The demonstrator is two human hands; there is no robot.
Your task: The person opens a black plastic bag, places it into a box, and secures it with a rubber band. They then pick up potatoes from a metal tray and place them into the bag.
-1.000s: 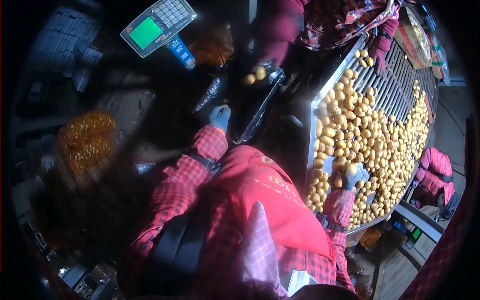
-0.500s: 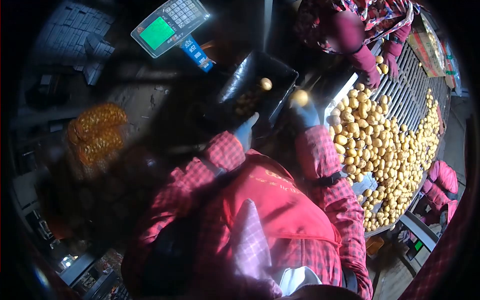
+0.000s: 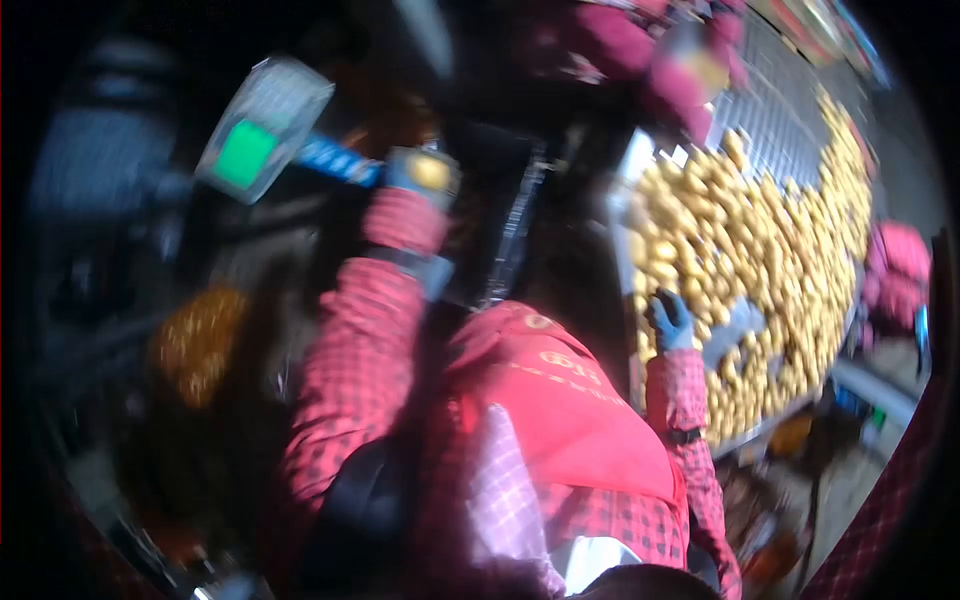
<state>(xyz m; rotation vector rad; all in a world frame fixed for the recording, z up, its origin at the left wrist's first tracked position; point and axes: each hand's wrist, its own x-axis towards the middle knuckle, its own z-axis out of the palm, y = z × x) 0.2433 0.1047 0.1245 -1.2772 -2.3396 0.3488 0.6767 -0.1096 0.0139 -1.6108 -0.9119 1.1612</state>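
My left hand, in a blue-grey glove, is over the left part of the black bin. Its fingers appear closed around a potato, though motion smears them. My right hand, gloved with dark fingertips, is at the near left edge of the potato pile. Its fingers look loosely bent and apart, and I see nothing between them. The bin's inside is dark and blurred.
A scale display with a green screen stands at the upper left. Filled orange mesh bags lie at the left. A person in pink sleeves leans over the slatted table; another person's pink sleeve shows at right.
My left hand has moved up and left, now with a potato. My right hand has left the bin for the pile, without the potato it held. The whole view has turned.
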